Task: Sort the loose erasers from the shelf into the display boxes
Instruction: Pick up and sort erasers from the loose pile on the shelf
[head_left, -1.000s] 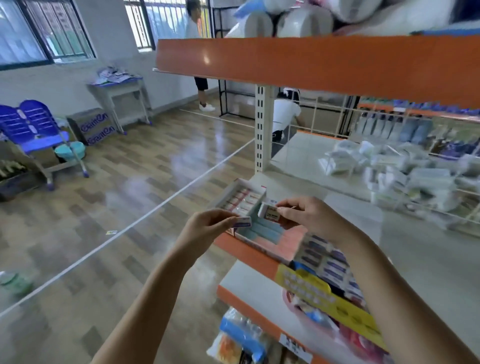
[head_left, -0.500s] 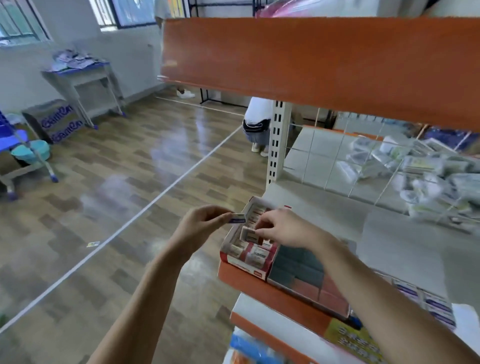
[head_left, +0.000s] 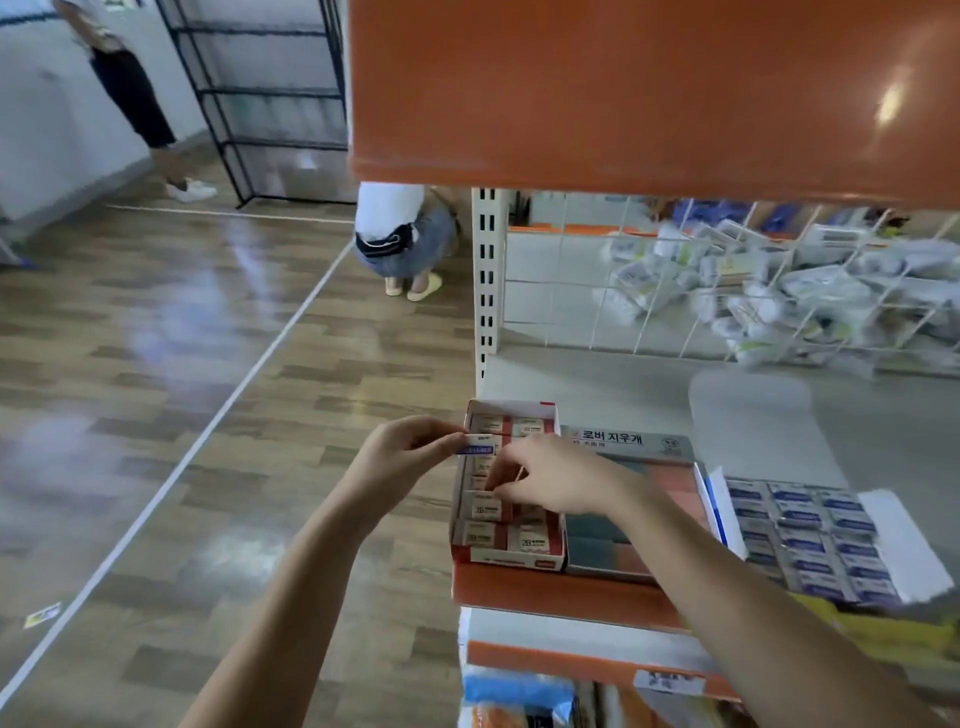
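Left hand (head_left: 402, 452) pinches a blue-labelled eraser (head_left: 475, 447); right hand (head_left: 553, 480) presses erasers in the red box (head_left: 506, 558) (grey shelf (head_left: 623, 384), wood floor (head_left: 156, 364)).

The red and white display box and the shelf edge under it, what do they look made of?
The display box looks like thin printed cardboard: folded walls, matte print. The shelf edge looks like orange painted metal, smooth and faintly glossy; it could be coated board, the picture leaves that open.
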